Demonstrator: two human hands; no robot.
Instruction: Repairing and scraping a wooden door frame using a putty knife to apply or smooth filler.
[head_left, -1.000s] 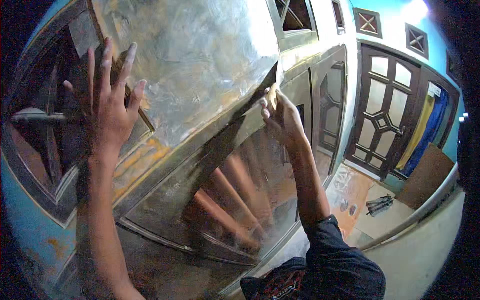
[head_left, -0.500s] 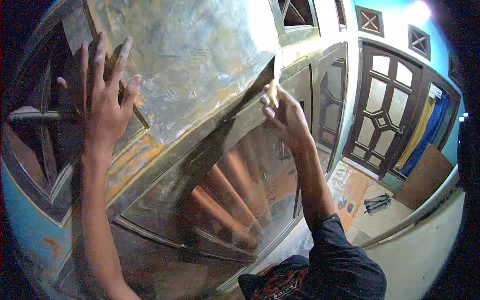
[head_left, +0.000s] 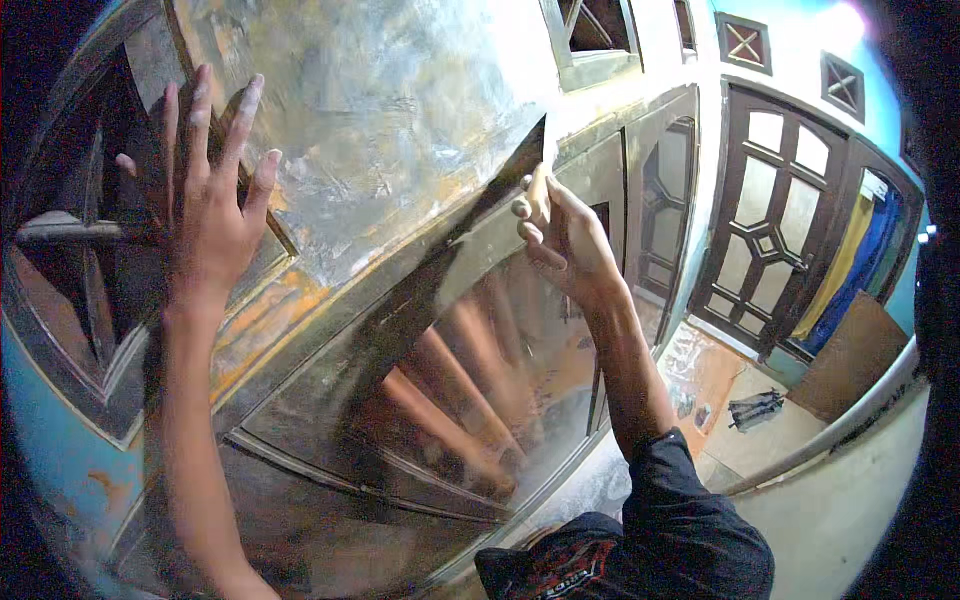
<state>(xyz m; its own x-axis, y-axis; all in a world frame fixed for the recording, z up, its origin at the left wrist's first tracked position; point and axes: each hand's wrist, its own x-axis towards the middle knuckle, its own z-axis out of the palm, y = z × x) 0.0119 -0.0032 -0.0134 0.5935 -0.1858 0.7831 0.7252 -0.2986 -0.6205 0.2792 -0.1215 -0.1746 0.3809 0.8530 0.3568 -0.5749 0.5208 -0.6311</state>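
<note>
My left hand [head_left: 212,220] lies spread against the wall, its fingers across the dark wooden strip [head_left: 185,40] of the window frame. White dust shows on its fingertips. To its right is a wall panel [head_left: 370,110] with patchy grey and orange filler. My right hand [head_left: 575,235] is closed round the pale tan handle [head_left: 539,190] of a thin tool that looks like a scraper. The tool is near the panel's lower right edge; its blade is edge-on and lost in bright glare. A dark pointed shadow runs beside it along the wall.
Below the panel is a dark wooden frame with an arched glass pane [head_left: 480,370]. A small cross-barred opening [head_left: 85,250] sits at far left. At right stand a dark double door [head_left: 765,215], a brown board [head_left: 855,355] and a dark folded object [head_left: 755,410] on the floor.
My right hand has shifted slightly down and left with the tool, and the hand has turned a little. My left hand stays in place on the wall.
</note>
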